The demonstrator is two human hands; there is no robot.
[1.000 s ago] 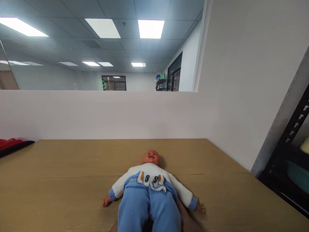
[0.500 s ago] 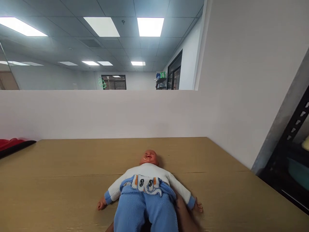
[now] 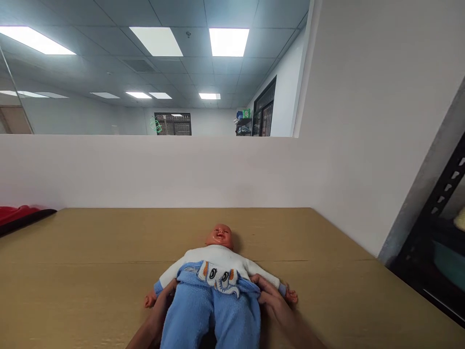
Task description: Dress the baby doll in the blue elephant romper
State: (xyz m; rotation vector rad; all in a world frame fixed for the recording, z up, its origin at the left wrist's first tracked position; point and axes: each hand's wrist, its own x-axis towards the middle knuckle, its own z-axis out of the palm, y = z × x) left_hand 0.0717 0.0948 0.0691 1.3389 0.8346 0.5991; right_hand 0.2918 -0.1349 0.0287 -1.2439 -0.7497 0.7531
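A baby doll (image 3: 218, 271) lies on its back on the brown cardboard-covered table (image 3: 90, 281), head away from me. It wears a white top with an elephant patch and light blue fleece trousers (image 3: 210, 315). My left hand (image 3: 162, 310) grips the left side of the trousers near the waistband. My right hand (image 3: 271, 300) grips the right side of the waistband, fingers curled on the fabric next to the doll's arm.
A white partition wall (image 3: 163, 169) runs along the table's far edge and a white wall closes the right side. A red and black object (image 3: 18, 215) lies at the far left. A dark metal shelf (image 3: 436, 242) stands at the right.
Both hands have come up along the doll's sides into view and now hold the trousers at the waist. The doll has shifted slightly left.
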